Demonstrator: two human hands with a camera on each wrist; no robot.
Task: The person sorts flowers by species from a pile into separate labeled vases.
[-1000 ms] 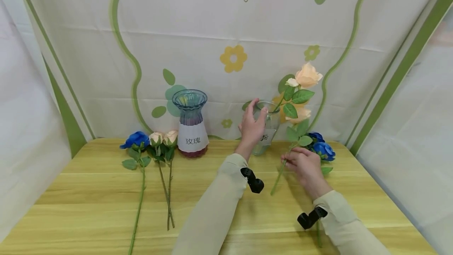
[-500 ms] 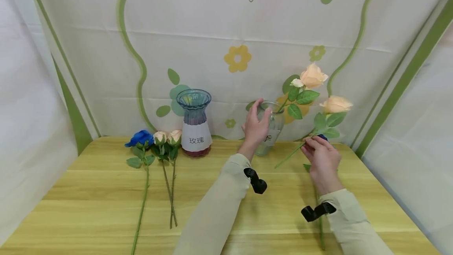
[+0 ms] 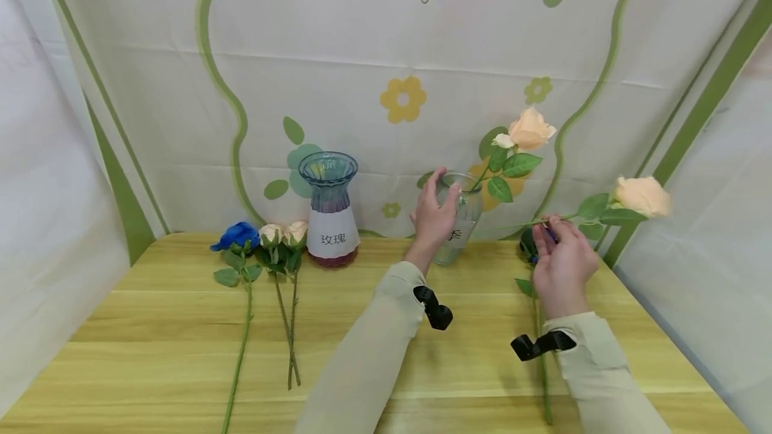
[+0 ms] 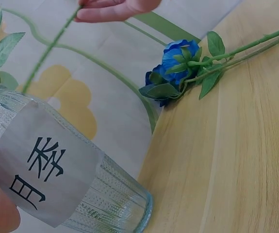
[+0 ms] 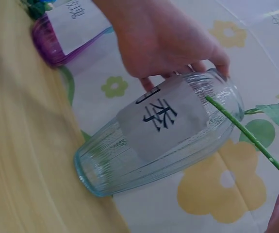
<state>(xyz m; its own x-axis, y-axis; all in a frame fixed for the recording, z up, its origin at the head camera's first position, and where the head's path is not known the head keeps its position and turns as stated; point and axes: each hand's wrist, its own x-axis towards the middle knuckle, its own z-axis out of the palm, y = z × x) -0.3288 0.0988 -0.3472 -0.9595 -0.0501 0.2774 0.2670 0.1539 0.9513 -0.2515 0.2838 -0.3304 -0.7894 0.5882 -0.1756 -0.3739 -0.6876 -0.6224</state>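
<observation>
My left hand (image 3: 433, 218) grips the clear glass vase (image 3: 446, 254) near its rim, thumb on one side and fingers round the other. One peach rose (image 3: 531, 130) leans out of this vase to the right. My right hand (image 3: 565, 265) pinches the green stem of a second peach rose (image 3: 642, 197), held almost level with its bloom to the right. In the right wrist view the cut end of that stem (image 5: 248, 133) overlaps the vase's upper part. Two dark characters mark the vase's white label (image 4: 49, 165). Blue roses (image 4: 175, 63) lie on the table, partly behind my right hand in the head view.
A blue-and-purple glass vase (image 3: 330, 201) with a white label stands left of the clear one. Farther left on the wooden table (image 3: 151, 353) lie a blue rose (image 3: 236, 236) and two peach roses (image 3: 272, 234) with crossed stems. A patterned cloth (image 3: 338, 106) hangs behind.
My right hand has shifted right and raised the peach rose, turning it from upright to nearly level, stem end toward the vase. My left hand stays at the vase.
</observation>
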